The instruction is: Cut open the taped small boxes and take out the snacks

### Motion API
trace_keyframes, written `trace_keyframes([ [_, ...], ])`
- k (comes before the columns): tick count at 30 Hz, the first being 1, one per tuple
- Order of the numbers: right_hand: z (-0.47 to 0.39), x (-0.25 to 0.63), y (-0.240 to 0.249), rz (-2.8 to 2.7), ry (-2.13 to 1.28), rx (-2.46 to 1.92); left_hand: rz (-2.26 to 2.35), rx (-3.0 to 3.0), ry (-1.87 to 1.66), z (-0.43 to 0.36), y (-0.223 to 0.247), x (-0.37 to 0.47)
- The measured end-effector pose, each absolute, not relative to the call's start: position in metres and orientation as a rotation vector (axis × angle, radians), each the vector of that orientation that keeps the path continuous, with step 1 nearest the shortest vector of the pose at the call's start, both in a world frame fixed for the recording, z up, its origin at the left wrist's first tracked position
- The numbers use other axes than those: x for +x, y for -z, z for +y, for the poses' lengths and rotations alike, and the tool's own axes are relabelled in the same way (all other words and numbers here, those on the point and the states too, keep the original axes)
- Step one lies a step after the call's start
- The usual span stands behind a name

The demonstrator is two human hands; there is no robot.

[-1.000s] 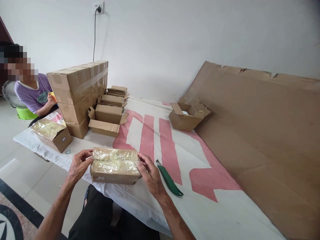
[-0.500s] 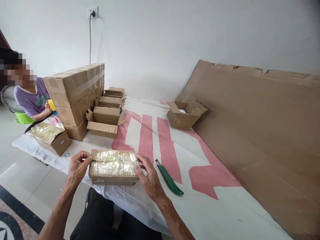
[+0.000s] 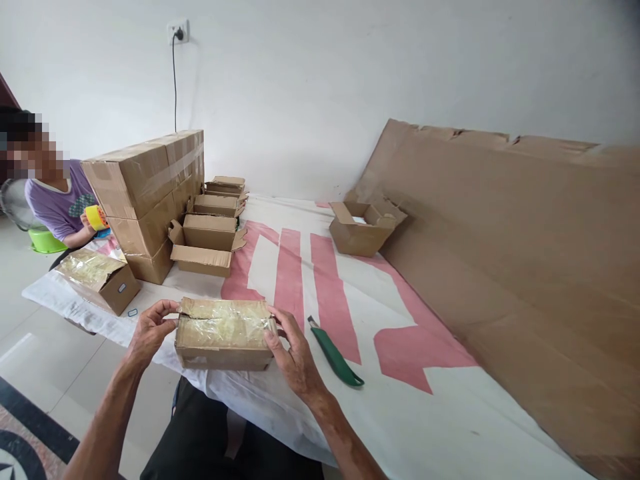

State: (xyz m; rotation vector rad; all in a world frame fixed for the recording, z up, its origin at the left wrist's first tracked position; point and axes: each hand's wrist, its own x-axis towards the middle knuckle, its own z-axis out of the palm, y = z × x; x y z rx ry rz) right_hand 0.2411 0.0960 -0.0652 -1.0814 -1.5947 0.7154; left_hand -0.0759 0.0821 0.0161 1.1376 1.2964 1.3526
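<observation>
At the near counter edge | gripping taped box (image 3: 223, 333) at both ends, left hand (image 3: 149, 331) and right hand (image 3: 295, 357) clamped on it | probably best keeping it level, thumbs pressing tape flat | green cutter (image 3: 336, 357) lying just beside

Two bare forearms, no sleeves in view; lean, sinewy build, veins and tendons raised; left hand (image 3: 149, 331) bare, no ring or watch seen; right hand (image 3: 295, 357) likewise bare; dark black trousers (image 3: 210, 440) over lap below.
</observation>
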Motion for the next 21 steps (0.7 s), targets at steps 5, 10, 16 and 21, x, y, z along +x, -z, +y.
trace_keyframes([
  [5,0.095,0.24,0.066,-1.597,-0.723,-1.088,1.278,1.094,-1.337,0.09,-0.013,-0.075],
  [10,0.095,0.242,0.068,-1.6,-0.716,-1.082,1.378,1.163,-1.429,0.099,0.004,-0.072],
  [16,0.095,0.243,0.071,-1.595,-0.722,-1.085,1.451,1.217,-1.489,0.101,0.019,-0.073],
  [21,0.092,0.242,0.071,-1.59,-0.709,-1.095,1.377,1.37,-1.349,0.097,0.019,-0.077],
])
